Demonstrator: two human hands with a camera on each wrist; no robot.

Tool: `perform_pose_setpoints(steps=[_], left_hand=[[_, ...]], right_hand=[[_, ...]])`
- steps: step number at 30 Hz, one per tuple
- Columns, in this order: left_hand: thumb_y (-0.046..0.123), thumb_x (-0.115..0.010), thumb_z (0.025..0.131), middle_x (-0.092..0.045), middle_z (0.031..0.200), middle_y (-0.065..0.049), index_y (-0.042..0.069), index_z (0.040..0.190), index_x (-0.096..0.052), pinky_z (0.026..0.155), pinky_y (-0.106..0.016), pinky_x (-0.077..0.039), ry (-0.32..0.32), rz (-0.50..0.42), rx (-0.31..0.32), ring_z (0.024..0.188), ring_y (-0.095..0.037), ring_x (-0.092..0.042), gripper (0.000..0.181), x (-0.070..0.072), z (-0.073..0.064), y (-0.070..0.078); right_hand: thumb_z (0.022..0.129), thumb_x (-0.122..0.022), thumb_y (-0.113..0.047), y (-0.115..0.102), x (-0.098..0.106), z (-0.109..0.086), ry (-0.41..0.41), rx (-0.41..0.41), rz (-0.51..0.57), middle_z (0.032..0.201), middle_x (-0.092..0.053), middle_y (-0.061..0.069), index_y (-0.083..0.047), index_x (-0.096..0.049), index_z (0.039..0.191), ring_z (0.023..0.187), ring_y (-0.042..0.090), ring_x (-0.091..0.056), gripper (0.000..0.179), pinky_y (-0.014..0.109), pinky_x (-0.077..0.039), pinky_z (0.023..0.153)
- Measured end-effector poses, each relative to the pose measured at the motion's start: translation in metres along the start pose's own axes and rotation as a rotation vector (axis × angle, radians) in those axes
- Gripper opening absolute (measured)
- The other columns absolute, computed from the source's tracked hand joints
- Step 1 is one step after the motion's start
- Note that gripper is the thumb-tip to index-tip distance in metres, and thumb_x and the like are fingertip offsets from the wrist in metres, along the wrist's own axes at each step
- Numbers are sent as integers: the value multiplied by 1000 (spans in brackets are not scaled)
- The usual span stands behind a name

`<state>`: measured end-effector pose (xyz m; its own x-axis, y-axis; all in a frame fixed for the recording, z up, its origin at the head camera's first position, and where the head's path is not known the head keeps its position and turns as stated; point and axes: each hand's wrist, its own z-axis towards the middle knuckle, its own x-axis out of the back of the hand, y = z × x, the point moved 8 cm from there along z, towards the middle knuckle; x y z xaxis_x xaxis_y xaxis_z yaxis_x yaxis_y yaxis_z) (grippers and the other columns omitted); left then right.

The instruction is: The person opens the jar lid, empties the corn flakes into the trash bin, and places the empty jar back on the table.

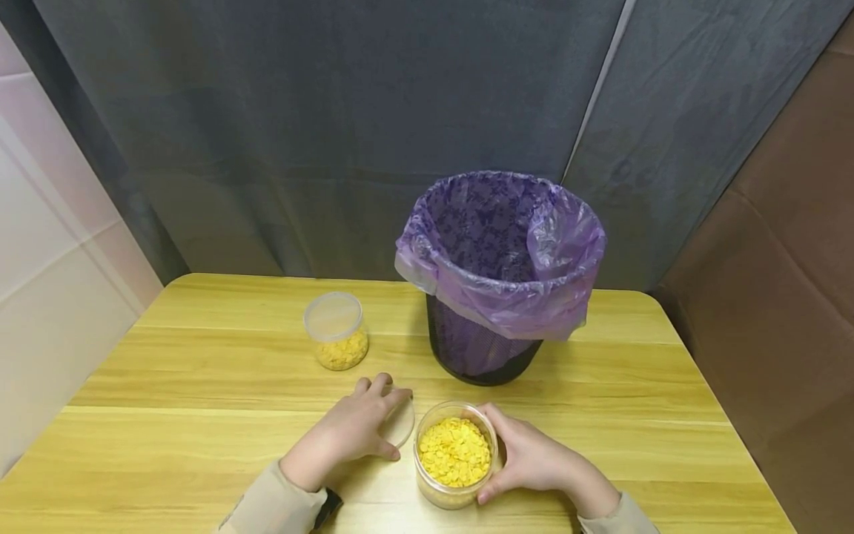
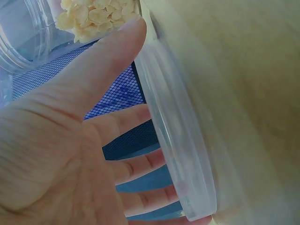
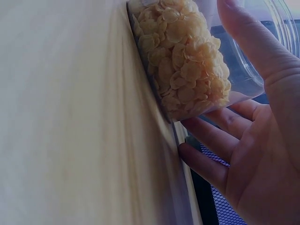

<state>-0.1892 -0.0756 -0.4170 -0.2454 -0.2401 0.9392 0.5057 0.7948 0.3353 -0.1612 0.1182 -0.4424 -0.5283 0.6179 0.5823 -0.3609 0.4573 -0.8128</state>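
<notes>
My right hand (image 1: 534,461) curls round the side of a clear plastic jar (image 1: 443,495), thumb at the near side and fingers beyond. Uncovered, the jar stands upright on the table, filled well up with yellow flakes (image 3: 183,61). Just left of it, my left hand (image 1: 353,426) spans a round translucent lid (image 2: 176,126) low over the tabletop, its thumb at one edge and fingers at the other. Farther back on the left stands a second clear jar (image 1: 342,350), covered by its lid (image 1: 333,315) and partly filled with yellow flakes.
Behind the hands, a black mesh bin (image 1: 440,345) lined with a purple plastic bag (image 1: 527,304) stands on the wooden table (image 1: 167,415). A dark grey curtain (image 1: 300,133) hangs along the table's back edge. Brown material (image 1: 787,259) borders the right side.
</notes>
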Motion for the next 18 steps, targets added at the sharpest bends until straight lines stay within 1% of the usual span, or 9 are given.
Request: perform_pose_setpoints(steps=[3, 8, 11, 18], left_hand=[[34, -88, 61, -44, 127, -19, 7, 135, -52, 76, -54, -49, -6, 7, 4, 109, -40, -45, 87, 0, -1, 1], [35, -88, 61, -44, 129, -19, 7, 135, -52, 80, -56, -47, -7, 20, 6, 111, -40, -44, 87, 0, 0, 0], [36, -87, 61, -43, 130, -19, 8, 135, -52, 82, -57, -45, -7, 19, 5, 113, -41, -43, 87, -1, 1, -1], [36, -87, 61, -43, 130, -19, 8, 135, -52, 85, -58, -44, -14, 13, 5, 114, -40, -43, 88, -3, 1, -3]], right_hand=[[54, -91, -43, 0, 0, 0, 0, 1, 4, 136, -48, -5, -24, -35, 140, 124, 18, -46, 104, 46, -35, 103], [54, -91, -42, -1, 0, 0, -4, 7, 14, 143, -42, -6, -27, -31, 147, 130, 19, -40, 111, 47, -30, 106], [56, -90, -44, 0, 0, 0, -5, 3, 16, 146, -39, -6, -26, -30, 149, 132, 19, -38, 112, 46, -29, 107], [57, -88, -47, -2, 0, 0, 5, 10, 12, 145, -41, -5, -19, -34, 148, 131, 19, -39, 110, 45, -31, 106]])
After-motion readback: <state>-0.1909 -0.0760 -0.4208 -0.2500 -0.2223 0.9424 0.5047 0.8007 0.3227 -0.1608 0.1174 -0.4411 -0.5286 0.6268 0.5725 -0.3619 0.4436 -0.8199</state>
